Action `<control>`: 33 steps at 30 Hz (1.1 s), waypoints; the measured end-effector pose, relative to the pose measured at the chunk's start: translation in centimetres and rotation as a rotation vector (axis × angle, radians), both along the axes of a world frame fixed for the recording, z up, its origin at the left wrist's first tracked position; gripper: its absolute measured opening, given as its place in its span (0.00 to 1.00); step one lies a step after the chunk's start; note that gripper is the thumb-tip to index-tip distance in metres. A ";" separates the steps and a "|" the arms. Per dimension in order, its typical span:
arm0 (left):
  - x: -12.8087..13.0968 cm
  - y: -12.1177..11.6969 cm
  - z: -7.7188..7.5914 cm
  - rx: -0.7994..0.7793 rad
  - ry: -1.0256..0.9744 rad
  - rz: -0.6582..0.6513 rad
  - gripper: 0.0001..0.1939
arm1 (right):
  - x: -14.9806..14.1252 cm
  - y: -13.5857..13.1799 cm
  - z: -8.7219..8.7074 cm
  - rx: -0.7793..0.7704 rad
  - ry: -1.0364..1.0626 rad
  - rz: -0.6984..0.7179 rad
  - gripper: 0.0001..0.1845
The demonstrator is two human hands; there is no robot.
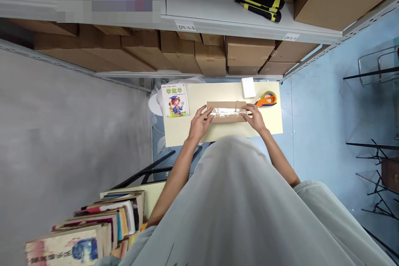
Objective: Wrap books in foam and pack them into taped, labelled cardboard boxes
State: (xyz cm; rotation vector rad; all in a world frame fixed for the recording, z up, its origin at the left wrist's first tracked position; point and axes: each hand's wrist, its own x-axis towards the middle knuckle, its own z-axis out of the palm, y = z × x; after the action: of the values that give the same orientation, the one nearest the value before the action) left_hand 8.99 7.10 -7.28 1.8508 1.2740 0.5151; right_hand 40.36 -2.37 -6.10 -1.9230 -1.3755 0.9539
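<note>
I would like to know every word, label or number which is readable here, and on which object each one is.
"学数学": title on the booklet; its smaller print is too small.
"D…", rest unclear: left label on the metal shelf.
"D…", rest unclear: right label, same shelf.
Characters too blurred to read: thick book at lower left.

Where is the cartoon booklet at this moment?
In the head view, the booklet lies near the left end of the table, on its far side, left of the taped carton and the left hand.
</note>
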 end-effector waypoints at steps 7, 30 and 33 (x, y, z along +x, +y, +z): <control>0.5 -0.9 0.0 -0.040 -0.020 0.114 0.23 | -0.6 -0.2 -0.5 0.040 0.021 -0.076 0.22; 3.3 -1.6 0.5 0.004 0.054 0.300 0.23 | 16.4 3.0 -7.2 -0.358 -0.659 0.235 0.24; 3.3 -1.6 0.9 0.017 0.040 0.279 0.24 | 16.4 3.3 -7.4 -0.352 -0.593 0.209 0.24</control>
State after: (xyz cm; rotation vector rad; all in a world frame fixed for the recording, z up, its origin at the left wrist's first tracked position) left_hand 12.30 5.46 -6.42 1.7137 1.5703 0.6403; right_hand 56.75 0.91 -13.47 -2.4985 -1.8667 0.7863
